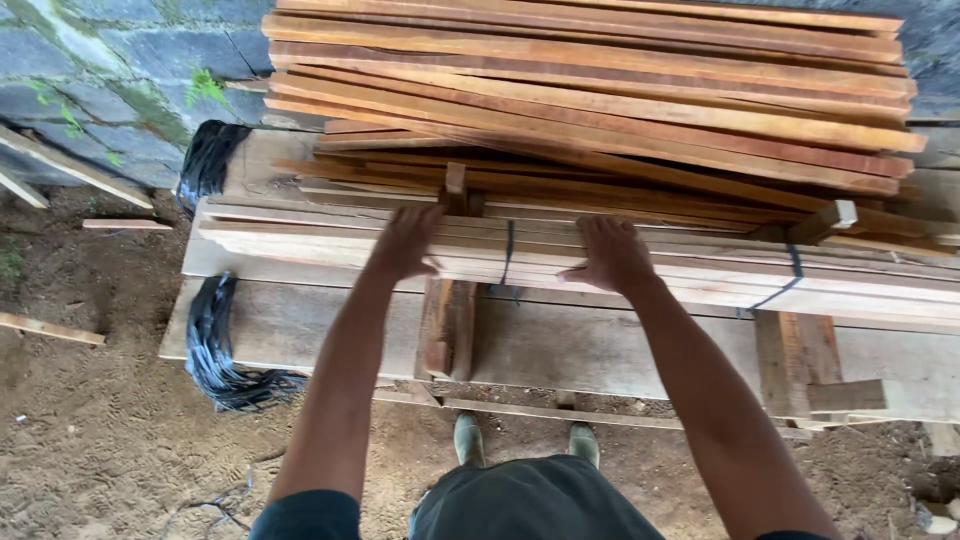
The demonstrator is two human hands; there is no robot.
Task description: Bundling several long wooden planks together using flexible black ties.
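A stack of long reddish wooden planks (600, 90) lies on top of paler strapped boards (330, 245), all resting on wide grey boards (560, 345). My left hand (405, 243) lies flat, fingers apart, on the pale boards just left of a black strap (508, 255). Right of that strap, my right hand (612, 255) presses on the same boards with its fingers spread. Neither hand grips anything. A short wooden spacer (455, 185) stands between the layers, just above my left hand.
Bundles of black strapping (215, 345) hang off the left end of the stack. A second black strap (790, 275) wraps the boards at the right. A stone wall (120, 70) rises behind. Loose slats (50, 328) lie on the dirt ground at the left.
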